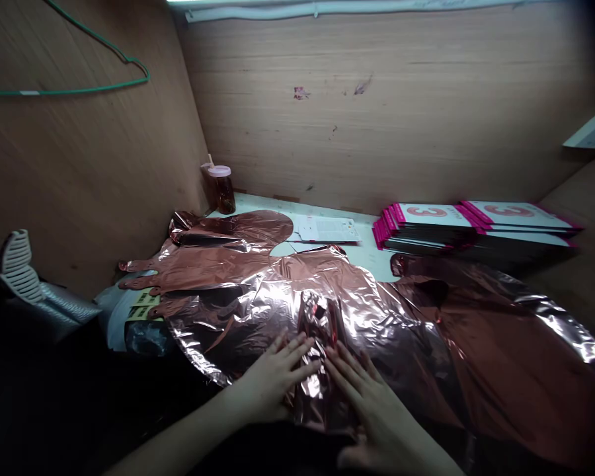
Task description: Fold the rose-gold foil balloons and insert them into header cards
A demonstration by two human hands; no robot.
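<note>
Shiny rose-gold foil balloons, uninflated, lie spread in overlapping layers across the table. Rounded tabs stick out at their left end. My left hand rests flat on a narrow, folded and crinkled piece of the same foil, fingers stretched. From the other side my right hand lies on that folded piece too, its fingers extended and slightly apart. The fingertips of both hands are close together near its middle. Neither hand grips anything.
Stacked flat packages printed with a 3 stand at the back right. Papers lie at the rear middle, and a lidded jar of dark liquid stands in the back left corner. Wooden panels enclose the table; a green hanger hangs left.
</note>
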